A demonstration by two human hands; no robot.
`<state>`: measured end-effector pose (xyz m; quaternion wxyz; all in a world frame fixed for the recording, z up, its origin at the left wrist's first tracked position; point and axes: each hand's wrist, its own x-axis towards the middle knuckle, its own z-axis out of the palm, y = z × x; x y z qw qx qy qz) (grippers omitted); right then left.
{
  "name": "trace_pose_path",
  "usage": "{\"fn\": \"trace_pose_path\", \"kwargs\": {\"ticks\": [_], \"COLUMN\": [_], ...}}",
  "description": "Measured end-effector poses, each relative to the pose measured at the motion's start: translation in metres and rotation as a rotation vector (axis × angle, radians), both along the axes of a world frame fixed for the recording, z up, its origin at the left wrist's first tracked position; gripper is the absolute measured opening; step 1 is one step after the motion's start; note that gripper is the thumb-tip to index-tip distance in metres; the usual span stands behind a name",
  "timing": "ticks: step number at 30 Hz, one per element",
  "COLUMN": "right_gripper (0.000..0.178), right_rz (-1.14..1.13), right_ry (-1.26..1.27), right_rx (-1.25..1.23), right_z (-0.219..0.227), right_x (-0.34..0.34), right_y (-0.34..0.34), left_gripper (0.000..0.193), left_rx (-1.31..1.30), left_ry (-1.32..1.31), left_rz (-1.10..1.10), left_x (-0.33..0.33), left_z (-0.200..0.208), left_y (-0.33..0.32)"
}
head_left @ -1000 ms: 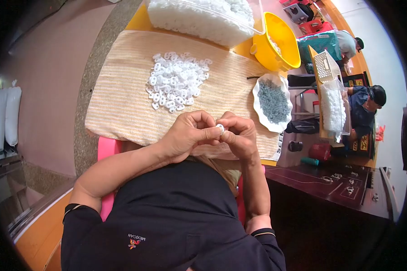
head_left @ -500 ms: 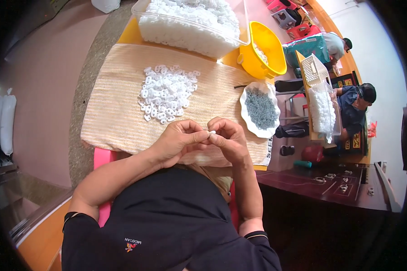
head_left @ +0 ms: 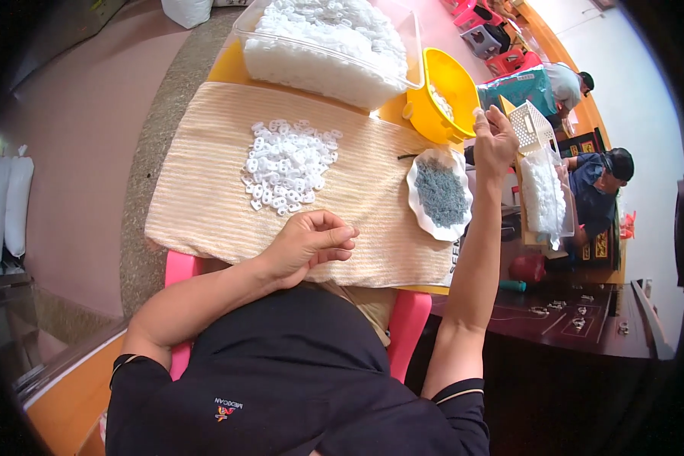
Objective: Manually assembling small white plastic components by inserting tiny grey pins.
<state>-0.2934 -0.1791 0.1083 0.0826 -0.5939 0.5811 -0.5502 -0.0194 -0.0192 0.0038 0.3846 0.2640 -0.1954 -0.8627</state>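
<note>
My left hand [head_left: 311,245] hovers over the towel's near edge, thumb and fingertips pinched together. Whatever they hold, if anything, is too small to make out. Stretched out to the right, my right hand [head_left: 496,144] is beside the yellow bucket [head_left: 427,114], its fingertips closed on a small white plastic piece [head_left: 478,112]. Inside the bucket lie some pale small pieces. A loose pile of white plastic pieces with holes [head_left: 290,163] is spread on the striped towel [head_left: 205,167]. Left of my right forearm, a white wavy-rimmed dish [head_left: 418,210] holds many small grey-blue parts [head_left: 442,190].
A large clear bin [head_left: 327,80] full of white pieces stands at the table's far side. A dark thin stick [head_left: 407,156] lies by the dish. At the right, a co-worker [head_left: 596,178] sits behind a tray of white pieces [head_left: 543,194]; another person [head_left: 566,87] is farther off.
My hands have parted. The right hand has swung far right and away from me to the yellow bucket with the white plastic piece; the left has stayed near the towel's front edge.
</note>
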Motion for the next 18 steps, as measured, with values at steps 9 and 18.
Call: {"fn": "trace_pose_path", "kwargs": {"ticks": [9, 18], "right_gripper": [0.019, 0.019], "right_rz": [0.570, 0.467], "right_ry": [0.346, 0.673], "right_rx": [0.346, 0.426], "right_z": [-0.066, -0.085], "right_x": [0.100, 0.126], "right_y": [0.042, 0.047], "left_gripper": [0.010, 0.011], "left_rx": [0.005, 0.003], "left_ry": [-0.026, -0.034], "left_rz": [-0.019, -0.010], "left_x": [0.001, -0.001], "left_z": [-0.009, -0.008], "left_y": [0.002, 0.004]}}
